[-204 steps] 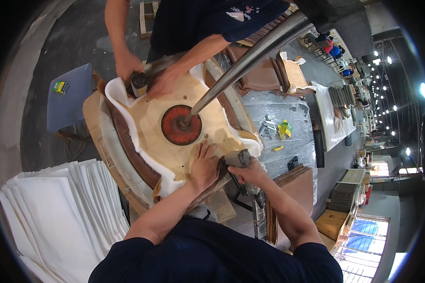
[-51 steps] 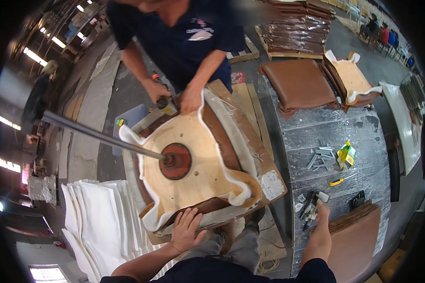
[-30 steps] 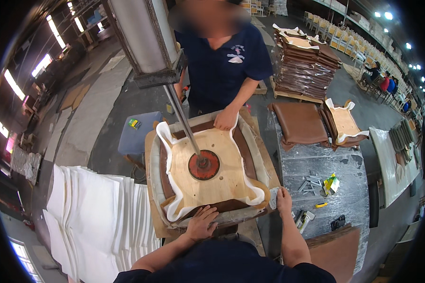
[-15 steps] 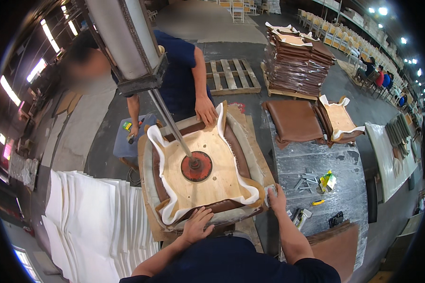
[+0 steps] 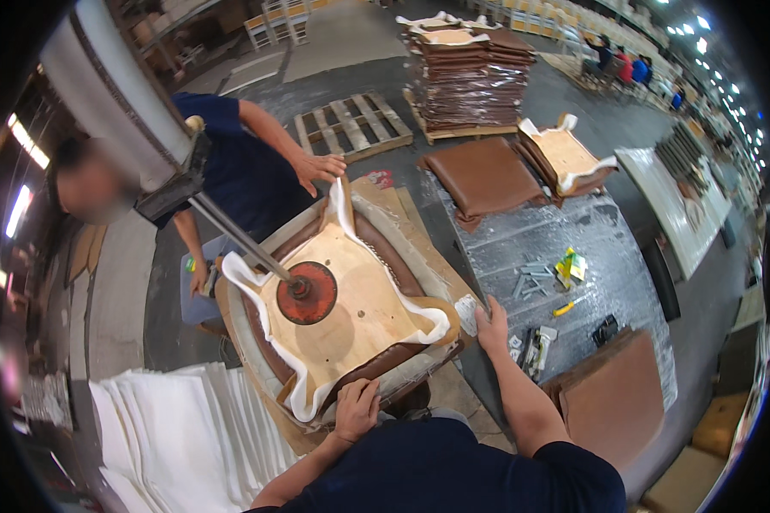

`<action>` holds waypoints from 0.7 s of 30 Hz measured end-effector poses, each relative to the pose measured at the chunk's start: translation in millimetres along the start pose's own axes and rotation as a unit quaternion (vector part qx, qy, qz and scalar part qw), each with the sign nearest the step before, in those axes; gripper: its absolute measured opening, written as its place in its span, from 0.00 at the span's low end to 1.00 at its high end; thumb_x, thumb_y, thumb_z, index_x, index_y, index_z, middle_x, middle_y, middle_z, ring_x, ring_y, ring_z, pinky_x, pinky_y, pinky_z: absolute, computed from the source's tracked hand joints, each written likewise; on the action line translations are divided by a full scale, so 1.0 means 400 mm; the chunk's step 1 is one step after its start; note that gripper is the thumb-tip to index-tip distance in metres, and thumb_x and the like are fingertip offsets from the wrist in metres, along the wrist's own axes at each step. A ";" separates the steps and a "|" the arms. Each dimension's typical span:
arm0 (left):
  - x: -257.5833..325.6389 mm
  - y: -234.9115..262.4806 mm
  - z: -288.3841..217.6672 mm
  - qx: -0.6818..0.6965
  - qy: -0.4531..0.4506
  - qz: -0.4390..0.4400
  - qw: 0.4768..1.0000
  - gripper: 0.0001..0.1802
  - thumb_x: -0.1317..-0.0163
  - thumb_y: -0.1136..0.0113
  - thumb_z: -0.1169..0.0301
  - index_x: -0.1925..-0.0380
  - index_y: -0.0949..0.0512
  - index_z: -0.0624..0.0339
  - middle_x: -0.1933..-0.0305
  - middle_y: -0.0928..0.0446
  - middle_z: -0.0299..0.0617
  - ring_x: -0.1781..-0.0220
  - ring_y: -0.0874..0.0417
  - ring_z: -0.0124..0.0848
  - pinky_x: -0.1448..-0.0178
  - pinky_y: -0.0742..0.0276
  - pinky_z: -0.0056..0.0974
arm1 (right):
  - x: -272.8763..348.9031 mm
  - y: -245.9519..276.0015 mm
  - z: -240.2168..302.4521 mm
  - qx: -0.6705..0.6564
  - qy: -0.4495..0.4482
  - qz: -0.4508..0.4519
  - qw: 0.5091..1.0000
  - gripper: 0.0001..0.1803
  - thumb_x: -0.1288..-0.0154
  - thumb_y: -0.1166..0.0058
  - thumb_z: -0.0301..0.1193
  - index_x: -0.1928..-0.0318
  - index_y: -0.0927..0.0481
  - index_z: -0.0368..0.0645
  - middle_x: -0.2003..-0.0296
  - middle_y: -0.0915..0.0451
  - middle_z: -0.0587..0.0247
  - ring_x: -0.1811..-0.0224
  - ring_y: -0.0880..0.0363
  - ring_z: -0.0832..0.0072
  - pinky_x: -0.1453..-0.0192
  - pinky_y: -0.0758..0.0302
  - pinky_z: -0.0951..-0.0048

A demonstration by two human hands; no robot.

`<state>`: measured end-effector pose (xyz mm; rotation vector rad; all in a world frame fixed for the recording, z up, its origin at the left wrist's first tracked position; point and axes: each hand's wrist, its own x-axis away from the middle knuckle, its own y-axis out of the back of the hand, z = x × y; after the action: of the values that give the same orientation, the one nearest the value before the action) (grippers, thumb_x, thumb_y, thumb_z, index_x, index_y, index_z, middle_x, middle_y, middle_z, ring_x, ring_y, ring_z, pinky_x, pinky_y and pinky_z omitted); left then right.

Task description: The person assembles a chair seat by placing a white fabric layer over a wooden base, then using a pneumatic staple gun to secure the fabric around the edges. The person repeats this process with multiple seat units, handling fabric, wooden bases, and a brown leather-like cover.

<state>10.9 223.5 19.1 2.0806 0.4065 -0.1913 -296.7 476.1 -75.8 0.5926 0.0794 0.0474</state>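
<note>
In front of me an upside-down seat cushion (image 5: 342,342) with a plywood base, white padding and brown covering lies inside a grey padded ring (image 5: 252,346). A red round press foot (image 5: 308,293) on a metal rod bears on the plywood. My left hand (image 5: 357,410) has its fingers bent over the cushion's near edge. By the near right corner, my right hand (image 5: 491,329) is raised with fingers extended, beside a whitish patterned piece (image 5: 466,315). Across from me, a co-worker's hand (image 5: 319,169) reaches to the far corner; their other hand (image 5: 198,280) is near a small dark tool.
On the right, a plastic-covered table (image 5: 505,265) bears metal strips (image 5: 534,278), a yellow knife (image 5: 563,309), a stapler-like tool (image 5: 536,350) and brown cushions (image 5: 481,175). White padding sheets (image 5: 171,427) stand stacked at left. A wooden pallet (image 5: 355,126) and wrapped cushion stack (image 5: 470,81) lie beyond.
The view has turned, shifting the scene leftward. My left fingers have gone from spread to bent. My right hand has moved slightly away from the corner. The co-worker's far hand has lifted a little.
</note>
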 end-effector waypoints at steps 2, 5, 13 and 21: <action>-0.010 -0.008 0.009 0.015 -0.017 0.022 1.000 0.27 0.36 0.26 0.73 0.36 0.15 0.60 0.40 0.18 0.50 0.38 0.18 0.52 0.32 0.25 0.53 | 0.059 0.019 -0.009 -0.006 -0.041 -0.040 0.998 0.30 0.22 0.31 0.42 0.26 0.18 0.45 0.36 0.14 0.43 0.31 0.16 0.50 0.28 0.20 0.55; 0.004 -0.013 0.018 0.000 -0.016 0.055 0.998 0.27 0.36 0.26 0.73 0.35 0.15 0.62 0.38 0.19 0.53 0.35 0.20 0.55 0.30 0.27 0.56 | 0.193 0.087 -0.073 0.006 -0.123 -0.063 0.990 0.27 0.23 0.31 0.42 0.30 0.15 0.43 0.39 0.13 0.44 0.35 0.13 0.53 0.30 0.19 0.56; 0.019 -0.030 0.033 -0.013 -0.048 0.102 0.994 0.30 0.33 0.32 0.76 0.30 0.21 0.69 0.36 0.22 0.63 0.35 0.23 0.64 0.27 0.28 0.63 | 0.486 0.376 -0.272 0.108 -0.317 -0.141 0.932 0.14 0.28 0.31 0.40 0.50 0.04 0.46 0.53 0.05 0.49 0.47 0.05 0.53 0.39 0.13 0.56; -0.059 -0.006 -0.049 -0.105 0.041 0.281 0.953 0.41 0.33 0.27 0.69 0.23 0.31 0.72 0.28 0.26 0.66 0.26 0.27 0.67 0.20 0.31 0.61 | 0.373 0.696 -0.507 0.164 -0.428 -0.242 0.855 0.13 0.32 0.32 0.39 0.54 0.03 0.50 0.53 0.06 0.49 0.45 0.07 0.48 0.36 0.13 0.51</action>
<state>-12.5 236.5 34.4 1.9120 -0.1233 0.2672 -172.3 829.7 -96.8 0.8746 -0.6481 -0.7384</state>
